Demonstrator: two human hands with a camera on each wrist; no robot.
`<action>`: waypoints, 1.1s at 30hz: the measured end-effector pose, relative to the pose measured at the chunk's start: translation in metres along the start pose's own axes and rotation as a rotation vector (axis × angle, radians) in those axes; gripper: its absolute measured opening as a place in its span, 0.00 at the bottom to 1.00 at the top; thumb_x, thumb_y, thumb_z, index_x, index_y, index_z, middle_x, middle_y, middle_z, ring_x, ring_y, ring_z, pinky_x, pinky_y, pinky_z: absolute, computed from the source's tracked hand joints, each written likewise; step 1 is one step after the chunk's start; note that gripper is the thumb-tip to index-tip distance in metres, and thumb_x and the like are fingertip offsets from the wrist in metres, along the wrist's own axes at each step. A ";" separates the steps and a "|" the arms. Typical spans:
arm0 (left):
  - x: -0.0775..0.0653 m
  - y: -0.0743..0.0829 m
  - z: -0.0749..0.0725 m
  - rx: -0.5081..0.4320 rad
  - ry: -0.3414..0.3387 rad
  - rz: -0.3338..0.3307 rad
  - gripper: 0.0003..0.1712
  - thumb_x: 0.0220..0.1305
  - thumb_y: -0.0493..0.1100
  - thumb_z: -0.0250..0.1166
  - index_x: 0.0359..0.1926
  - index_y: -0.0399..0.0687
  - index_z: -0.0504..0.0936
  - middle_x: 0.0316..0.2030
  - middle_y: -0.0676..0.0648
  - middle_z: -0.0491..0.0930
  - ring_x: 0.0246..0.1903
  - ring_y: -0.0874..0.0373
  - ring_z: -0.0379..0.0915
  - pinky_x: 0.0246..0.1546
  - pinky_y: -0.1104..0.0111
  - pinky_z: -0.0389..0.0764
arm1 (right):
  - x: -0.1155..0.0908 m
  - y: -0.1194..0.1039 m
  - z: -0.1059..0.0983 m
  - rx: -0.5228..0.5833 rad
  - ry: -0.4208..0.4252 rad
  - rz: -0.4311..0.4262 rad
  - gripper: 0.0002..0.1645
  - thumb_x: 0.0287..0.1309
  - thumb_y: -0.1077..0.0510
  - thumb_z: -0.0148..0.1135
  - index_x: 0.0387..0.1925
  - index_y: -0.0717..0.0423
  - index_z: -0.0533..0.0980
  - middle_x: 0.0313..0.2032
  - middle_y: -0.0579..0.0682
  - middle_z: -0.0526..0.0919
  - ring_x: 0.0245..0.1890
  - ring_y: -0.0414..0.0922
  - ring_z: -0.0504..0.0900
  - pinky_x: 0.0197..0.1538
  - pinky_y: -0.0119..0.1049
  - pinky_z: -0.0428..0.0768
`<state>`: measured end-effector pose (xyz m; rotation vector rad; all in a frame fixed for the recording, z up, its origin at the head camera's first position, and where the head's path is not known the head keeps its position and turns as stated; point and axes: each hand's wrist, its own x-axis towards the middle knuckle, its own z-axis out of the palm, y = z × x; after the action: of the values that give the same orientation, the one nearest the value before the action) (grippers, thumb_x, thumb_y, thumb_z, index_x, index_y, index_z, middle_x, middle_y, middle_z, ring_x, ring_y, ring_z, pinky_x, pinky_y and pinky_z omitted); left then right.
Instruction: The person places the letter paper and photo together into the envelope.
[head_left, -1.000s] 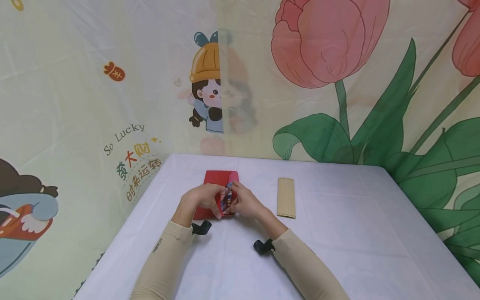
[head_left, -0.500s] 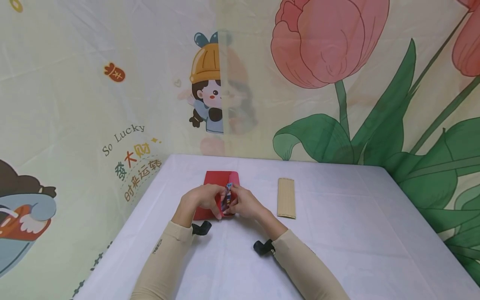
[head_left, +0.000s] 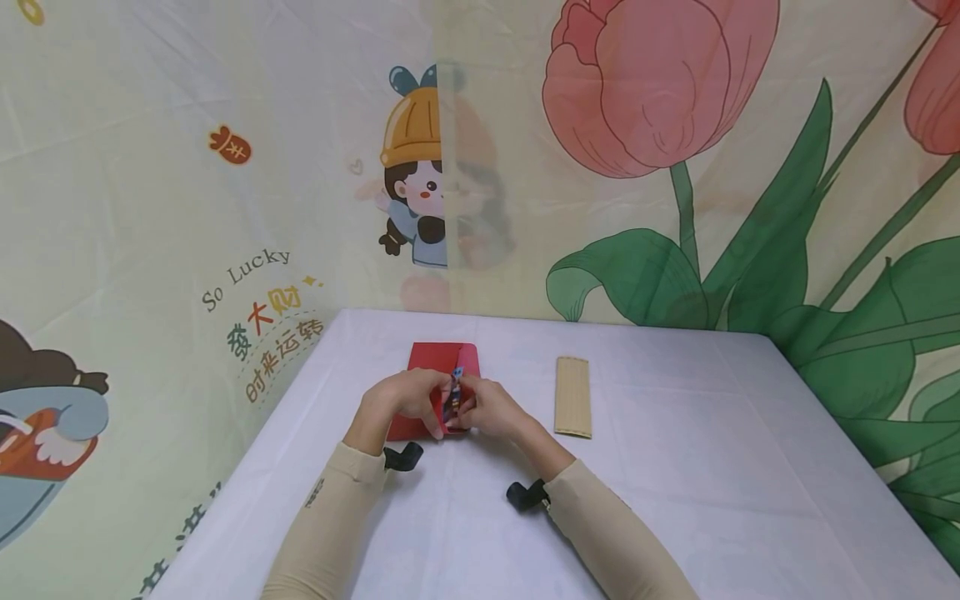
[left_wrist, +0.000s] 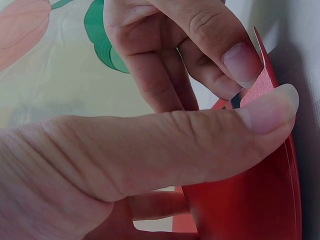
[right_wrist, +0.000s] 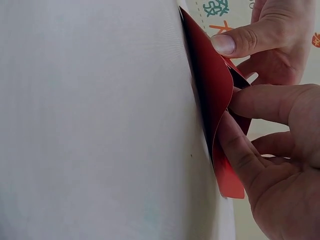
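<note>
From the head, a red envelope (head_left: 429, 357) lies on the white-covered table (head_left: 667, 475), its pinkish flap (head_left: 469, 358) on the right. At that right-hand edge sits a small patterned item (head_left: 454, 397), its long axis running away from the person and leaning slightly right at the far end; I cannot tell what it is. It lies between the two hands, with the right hand's fingertips just beside or touching it. The left hand (head_left: 409, 392) arches in from the left, wrist bent and fingers pointing down over the envelope. The right hand (head_left: 492, 406) reaches in from the right, forearm slanting away and leftward. A tan slatted strip (head_left: 573, 397) lies further right, apart from both hands but nearer the right one.

From the left wrist, the left thumb (left_wrist: 195, 150) stretches across the red envelope and presses its near edge, with fingers showing on the other side: this hand grips the envelope. The right hand's bent fingers come down at the same edge, beside a dark sliver that is probably the patterned item.

From the right wrist, the envelope's side bows outward at its mouth. The right hand's fingers reach into that gap; their tips are hidden, so I cannot tell whether they pinch the item, which is out of sight here.
</note>
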<state>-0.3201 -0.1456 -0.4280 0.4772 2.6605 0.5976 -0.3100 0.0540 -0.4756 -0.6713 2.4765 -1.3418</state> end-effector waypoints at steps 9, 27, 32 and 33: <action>0.002 -0.001 0.001 0.002 0.004 -0.002 0.29 0.40 0.48 0.88 0.39 0.52 0.78 0.38 0.51 0.80 0.45 0.53 0.74 0.38 0.60 0.80 | 0.003 0.003 0.002 -0.007 -0.004 -0.002 0.34 0.57 0.61 0.77 0.64 0.52 0.75 0.43 0.55 0.84 0.40 0.46 0.83 0.45 0.39 0.86; 0.003 -0.002 0.003 0.015 0.010 0.010 0.28 0.40 0.49 0.89 0.37 0.54 0.78 0.37 0.50 0.79 0.45 0.53 0.75 0.37 0.60 0.79 | 0.004 0.005 0.005 -0.024 -0.027 -0.049 0.43 0.58 0.67 0.73 0.72 0.52 0.67 0.42 0.54 0.85 0.39 0.44 0.84 0.41 0.36 0.86; 0.002 -0.002 0.003 0.013 0.006 0.010 0.28 0.41 0.48 0.88 0.37 0.54 0.77 0.37 0.50 0.79 0.44 0.53 0.75 0.36 0.60 0.79 | 0.005 0.003 0.007 -0.035 -0.026 -0.061 0.45 0.57 0.67 0.73 0.73 0.53 0.65 0.41 0.54 0.86 0.38 0.44 0.84 0.40 0.34 0.86; 0.002 -0.002 0.003 0.011 0.004 0.011 0.29 0.41 0.48 0.88 0.37 0.54 0.77 0.37 0.50 0.79 0.44 0.53 0.75 0.36 0.60 0.79 | 0.005 0.003 0.007 -0.037 -0.026 -0.065 0.45 0.57 0.66 0.74 0.74 0.53 0.65 0.41 0.54 0.85 0.38 0.44 0.84 0.39 0.34 0.86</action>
<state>-0.3212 -0.1456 -0.4322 0.4945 2.6682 0.5875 -0.3124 0.0475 -0.4820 -0.7786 2.4843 -1.3045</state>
